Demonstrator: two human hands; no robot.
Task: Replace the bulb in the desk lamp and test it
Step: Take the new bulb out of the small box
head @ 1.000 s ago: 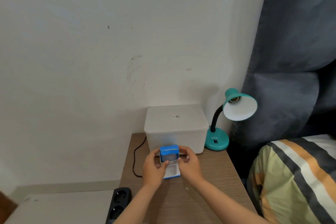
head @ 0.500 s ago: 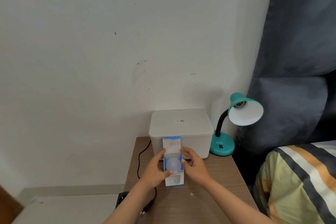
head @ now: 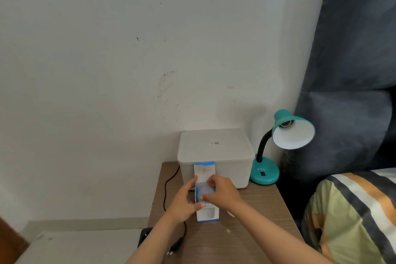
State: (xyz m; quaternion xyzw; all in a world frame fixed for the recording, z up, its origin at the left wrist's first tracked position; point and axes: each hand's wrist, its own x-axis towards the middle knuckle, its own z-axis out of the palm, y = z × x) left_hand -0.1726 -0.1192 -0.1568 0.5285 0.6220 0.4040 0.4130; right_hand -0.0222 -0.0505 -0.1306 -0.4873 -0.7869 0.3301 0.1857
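Note:
A blue and white bulb box point(head: 207, 213) stands on the wooden bedside table point(head: 246, 231), its top flap open and upright. My left hand point(head: 184, 201) grips the box's left side. A white bulb point(head: 204, 192) shows in the box's mouth, and the fingers of my right hand point(head: 222, 194) are closed around it. The teal desk lamp point(head: 265, 169) stands at the table's back right; its shade point(head: 293, 133) faces me with a bare socket and no bulb in it.
A white lidded plastic box point(head: 214, 152) sits against the wall behind the bulb box. A black cord point(head: 166, 191) runs down the table's left side to a loose plug point(head: 174, 247). A black power strip point(head: 144, 236) lies lower left. A striped blanket point(head: 351, 216) fills the right.
The box's top flap has been lifted open, showing the bulb. My right hand has moved from the box's side onto the bulb. The camera has tilted a little.

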